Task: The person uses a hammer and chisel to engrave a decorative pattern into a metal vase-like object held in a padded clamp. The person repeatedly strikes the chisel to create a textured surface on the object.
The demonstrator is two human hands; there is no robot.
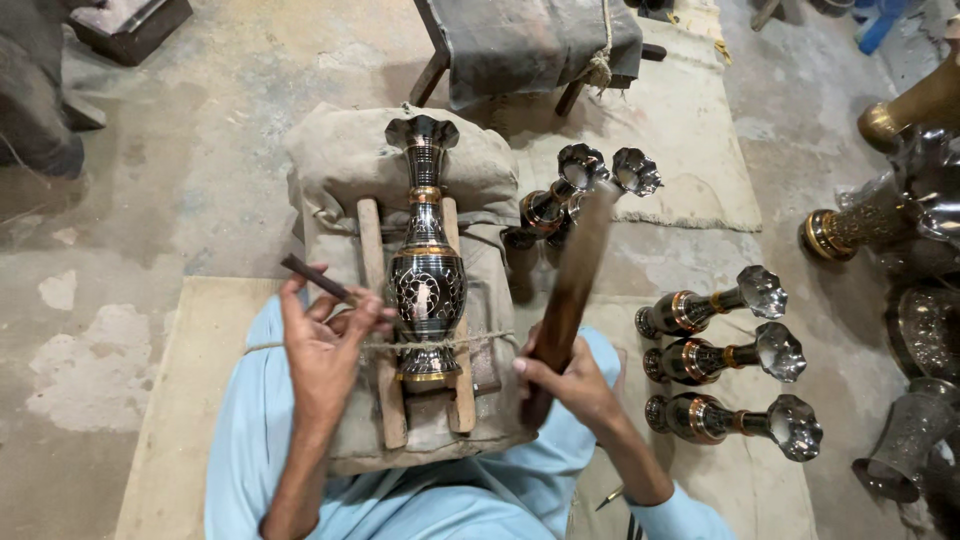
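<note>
At frame centre, a dark engraved metal vase (426, 270) lies between two wooden slats (383, 330) on a cloth cushion (340, 170). The left hand (325, 340) pinches a thin chisel (318, 277) against its belly; the right hand (570, 385) grips a raised wooden mallet (570, 290). Finished vases (715, 360) lie at right.

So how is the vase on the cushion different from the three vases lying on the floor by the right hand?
The cushion vase lies between two wooden slats, tied down with string; the three floor vases lie loose on a mat. Its mouth points away from the person; theirs point right. The left hand holds a small tool against it; nothing touches them. All are dark with gold bands.
</note>
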